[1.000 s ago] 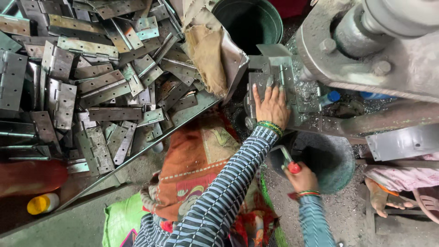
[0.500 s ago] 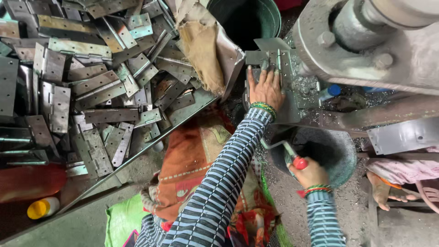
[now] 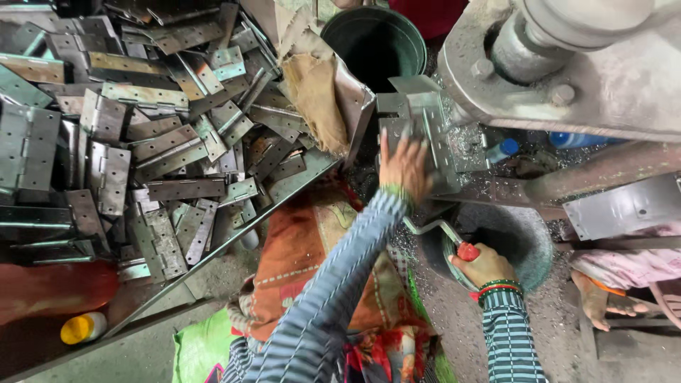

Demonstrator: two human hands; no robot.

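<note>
Your left hand (image 3: 404,164) has slid down the hinge (image 3: 425,135), now flat, pinning it on the press bed's near edge, while your right hand (image 3: 486,264) grips the red-tipped lever (image 3: 443,234).

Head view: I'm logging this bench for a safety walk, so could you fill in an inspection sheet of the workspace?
Surface: machine bed strewn with metal shavings.
Job's things: grey hinge plate lies flat on the bed under the press head; metal lever with a red knob.
Clutter: heap of metal hinges on the tray at left; brown cloth; yellow bottle; blue-capped bottle.
Grips: left hand flat on the plate; right hand closed on the lever.
Cables: nothing seen.
Surroundings: dark green bucket; round basin below; another person's bare foot at right.
</note>
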